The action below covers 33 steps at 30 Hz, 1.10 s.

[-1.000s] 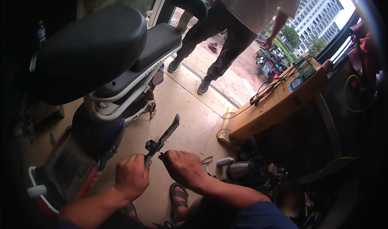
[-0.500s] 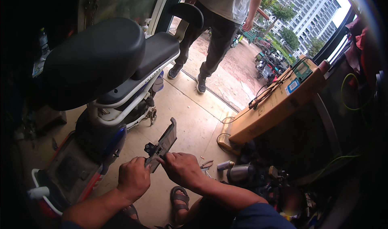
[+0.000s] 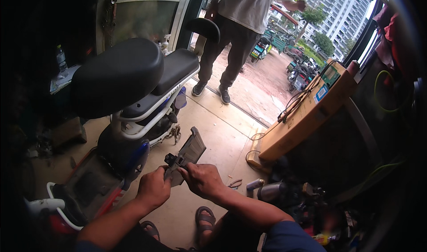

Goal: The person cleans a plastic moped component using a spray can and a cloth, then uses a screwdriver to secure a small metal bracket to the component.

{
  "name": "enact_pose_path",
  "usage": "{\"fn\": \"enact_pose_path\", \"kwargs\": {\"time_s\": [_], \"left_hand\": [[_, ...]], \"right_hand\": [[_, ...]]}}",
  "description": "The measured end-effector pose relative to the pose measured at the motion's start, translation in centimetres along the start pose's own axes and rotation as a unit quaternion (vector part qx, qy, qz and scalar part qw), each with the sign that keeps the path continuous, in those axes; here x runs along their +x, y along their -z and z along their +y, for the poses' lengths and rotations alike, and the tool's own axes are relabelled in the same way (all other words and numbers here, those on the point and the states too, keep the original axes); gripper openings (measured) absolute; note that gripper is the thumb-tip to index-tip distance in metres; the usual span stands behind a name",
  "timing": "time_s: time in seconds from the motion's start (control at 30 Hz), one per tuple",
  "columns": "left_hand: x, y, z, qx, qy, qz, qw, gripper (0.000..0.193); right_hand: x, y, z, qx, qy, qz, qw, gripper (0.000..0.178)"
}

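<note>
Before me both hands hold a flat dark grey panel (image 3: 194, 148) with ribs on its face and a raised lip at its far end. My left hand (image 3: 153, 187) is closed round its near left end. Beside that grip a small black fitting (image 3: 170, 159) sticks out from the panel's side. My right hand (image 3: 204, 179) is closed on the near right edge, thumb and fingers pressed near the middle. What exactly the right fingertips press is hidden. The panel is tilted, held above the floor.
An electric scooter (image 3: 178, 69) stands at left. A person (image 3: 235, 34) stands in the doorway. To the right leans a long cardboard box (image 3: 307, 114) with a cable on it. Pliers (image 3: 235, 184), a spray can (image 3: 255, 184) and a metal cylinder (image 3: 270, 192) lie on the floor.
The panel has turned and shows more of its ribbed face, still in both hands. The whole view has shifted slightly. The person in the doorway has raised one arm.
</note>
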State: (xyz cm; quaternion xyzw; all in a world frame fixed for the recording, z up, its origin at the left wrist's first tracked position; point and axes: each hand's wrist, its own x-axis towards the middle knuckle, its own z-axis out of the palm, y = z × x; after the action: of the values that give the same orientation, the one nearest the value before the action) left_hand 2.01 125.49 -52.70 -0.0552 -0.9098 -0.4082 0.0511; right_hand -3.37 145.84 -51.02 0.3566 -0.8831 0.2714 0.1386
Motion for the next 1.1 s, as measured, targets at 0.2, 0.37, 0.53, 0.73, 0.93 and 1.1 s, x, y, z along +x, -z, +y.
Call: {"fn": "enact_pose_path", "kwargs": {"time_s": [0.2,0.37,0.53,0.73,0.93,1.1], "left_hand": [[-1.7,-0.1,0.5,0.035,0.105,-0.068,0.992,0.034],[-3.5,-2.0,0.1,0.041,0.118,-0.095,0.988,0.034],[-6.6,-5.0,-3.5,0.012,0.165,-0.080,0.983,0.035],[-9.8,-9.7,-4.4,0.076,0.256,-0.070,0.961,0.033],[-11.9,-13.3,-6.1,0.107,0.289,-0.094,0.947,0.032],[-13.9,-14.1,-7.9,0.106,0.257,-0.098,0.956,0.026]], "right_hand": [[-1.2,-0.2,0.0,-0.095,0.084,-0.003,0.992,0.035],[-3.4,-0.3,0.5,-0.138,0.105,-0.074,0.982,0.037],[-5.1,-2.7,0.1,-0.078,0.086,-0.126,0.985,0.039],[-9.2,-6.5,-0.3,-0.018,-0.063,-0.204,0.977,0.043],[-15.0,-12.1,1.4,0.016,-0.127,-0.166,0.978,0.044],[-17.8,-13.9,0.9,0.023,-0.122,-0.171,0.977,0.034]]}}
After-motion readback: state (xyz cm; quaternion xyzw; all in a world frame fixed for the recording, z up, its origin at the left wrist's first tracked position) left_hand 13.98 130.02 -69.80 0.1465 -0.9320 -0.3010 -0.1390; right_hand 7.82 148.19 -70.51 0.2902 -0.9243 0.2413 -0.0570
